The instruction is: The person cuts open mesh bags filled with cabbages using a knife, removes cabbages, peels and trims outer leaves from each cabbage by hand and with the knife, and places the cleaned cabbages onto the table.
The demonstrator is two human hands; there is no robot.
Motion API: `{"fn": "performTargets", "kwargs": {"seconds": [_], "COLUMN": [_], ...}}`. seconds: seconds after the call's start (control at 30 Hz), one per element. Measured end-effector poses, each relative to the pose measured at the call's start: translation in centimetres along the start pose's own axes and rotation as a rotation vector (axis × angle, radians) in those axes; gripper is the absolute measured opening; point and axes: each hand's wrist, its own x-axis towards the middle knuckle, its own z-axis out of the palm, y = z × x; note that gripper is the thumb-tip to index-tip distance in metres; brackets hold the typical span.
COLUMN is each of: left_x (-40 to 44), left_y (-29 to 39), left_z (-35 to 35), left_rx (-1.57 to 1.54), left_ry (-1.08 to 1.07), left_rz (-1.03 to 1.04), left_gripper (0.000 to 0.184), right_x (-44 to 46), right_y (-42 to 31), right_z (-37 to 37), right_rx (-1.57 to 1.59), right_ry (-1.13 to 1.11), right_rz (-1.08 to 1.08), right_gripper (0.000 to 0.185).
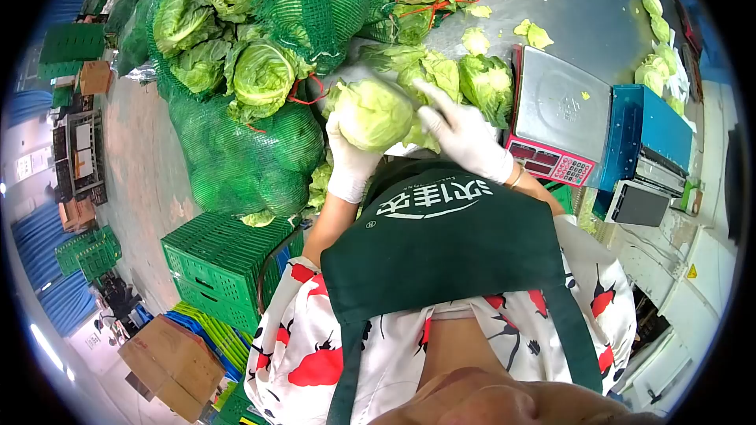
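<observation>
A pale green head of lettuce (376,116) sits in my left hand (351,159), whose gloved fingers cup it from the left and below. On its right side is my right hand (466,135), also in a white glove, with the index finger and thumb pointing at the lettuce. A blurred grey streak lies between that hand and the top of the lettuce; what it is I cannot make out. Just beyond are more leafy lettuce heads (485,86) and loose outer leaves on the metal table (551,12).
Green net bags (244,153) full of lettuce heads rise at the left. A scale (563,106) with a red keypad panel stands right of my right hand, beside a blue machine (646,138). Green crates (213,256) and a cardboard box (169,366) are at lower left.
</observation>
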Motion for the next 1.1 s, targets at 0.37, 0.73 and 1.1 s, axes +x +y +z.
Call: {"fn": "performTargets", "kwargs": {"seconds": [0.37,0.73,1.1], "left_x": [-0.5,-0.7,-0.4], "left_y": [-0.7,-1.6,-1.6], "left_z": [-0.1,-0.5,0.3], "left_rx": [0.155,0.626,0.481], "left_ry": [0.084,0.087,0.19], "left_rz": [0.013,0.121,0.054], "left_gripper": [0.083,0.076,0.069], "right_x": [0.4,1.0,3.5], "right_y": [0.0,-0.4,7.2], "right_z": [2.0,1.9,-2.3], "right_rx": [-0.089,-0.034,0.28], "right_ry": [0.116,0.3,0.119], "right_rz": [-0.368,-0.153,0.172], "right_gripper": [0.045,0.042,0.095]}}
